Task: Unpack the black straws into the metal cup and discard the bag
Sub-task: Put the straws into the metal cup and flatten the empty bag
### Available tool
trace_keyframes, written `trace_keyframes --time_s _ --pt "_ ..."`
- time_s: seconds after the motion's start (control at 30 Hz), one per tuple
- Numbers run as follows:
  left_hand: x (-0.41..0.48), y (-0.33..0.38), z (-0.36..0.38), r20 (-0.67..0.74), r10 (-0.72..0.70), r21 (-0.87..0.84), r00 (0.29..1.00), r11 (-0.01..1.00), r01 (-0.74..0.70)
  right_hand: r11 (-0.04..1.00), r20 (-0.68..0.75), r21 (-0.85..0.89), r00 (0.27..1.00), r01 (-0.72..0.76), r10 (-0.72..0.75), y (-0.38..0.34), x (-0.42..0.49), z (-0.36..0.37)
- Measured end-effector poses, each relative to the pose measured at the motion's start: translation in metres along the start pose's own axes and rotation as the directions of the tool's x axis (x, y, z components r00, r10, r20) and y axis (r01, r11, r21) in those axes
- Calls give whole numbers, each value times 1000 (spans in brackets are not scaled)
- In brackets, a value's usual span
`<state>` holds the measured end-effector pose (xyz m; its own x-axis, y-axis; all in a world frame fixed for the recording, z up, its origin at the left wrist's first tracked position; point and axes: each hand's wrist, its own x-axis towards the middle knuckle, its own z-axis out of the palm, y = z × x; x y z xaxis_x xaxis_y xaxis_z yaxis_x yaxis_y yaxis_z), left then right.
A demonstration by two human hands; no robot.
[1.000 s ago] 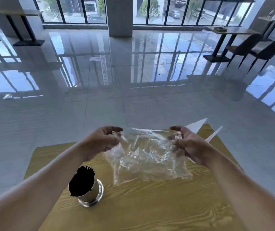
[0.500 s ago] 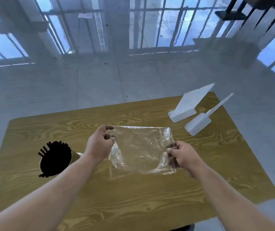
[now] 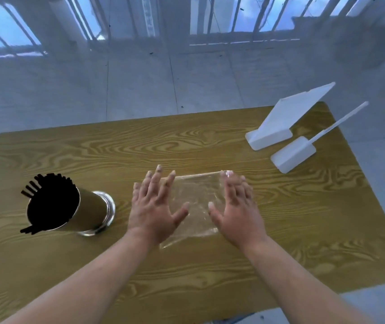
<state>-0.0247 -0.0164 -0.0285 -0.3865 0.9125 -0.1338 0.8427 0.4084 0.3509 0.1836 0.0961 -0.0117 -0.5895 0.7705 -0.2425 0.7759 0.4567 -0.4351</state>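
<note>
While flat under 2 hands point(image 3: 152, 208) point(image 3: 236, 212): 1 bag point(image 3: 197, 195), 1 cup point(image 3: 92, 208).

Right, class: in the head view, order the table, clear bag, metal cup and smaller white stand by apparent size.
1. table
2. clear bag and metal cup: about alike, and the bag is partly hidden, so not ranked apart
3. smaller white stand, which is also farther away

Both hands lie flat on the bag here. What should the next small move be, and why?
Probably fold or gather the bag into one hand for discarding. The straws already stand in the cup, the bag looks empty and lies flat on the table, and the left hand and right hand press it with straight fingers, gripping nothing.
</note>
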Motion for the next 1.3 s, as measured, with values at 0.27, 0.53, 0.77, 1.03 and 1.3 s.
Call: trace_keyframes --time_s 0.27,0.53,0.77,1.03,1.3 --pt "11 -10 59 80 19 139 997 990 -30 963 118 -244 989 116 -89 13 39 58" --pt "14 -15 77 -14 49 197 999 979 -45 959 -33 -255 990 122 -135 21 42 79" --pt "12 -18 79 -12 71 241 997 968 -66 945 -60 -300 986 133 -157 21 40 82" --pt "9 -18 81 3 65 253 998 965 -64 940 -71 -312 983 139 -169 23 38 86" --pt "9 -18 80 35 62 255 997 965 -69 942 -64 -308 985 133 -160 23 38 87"
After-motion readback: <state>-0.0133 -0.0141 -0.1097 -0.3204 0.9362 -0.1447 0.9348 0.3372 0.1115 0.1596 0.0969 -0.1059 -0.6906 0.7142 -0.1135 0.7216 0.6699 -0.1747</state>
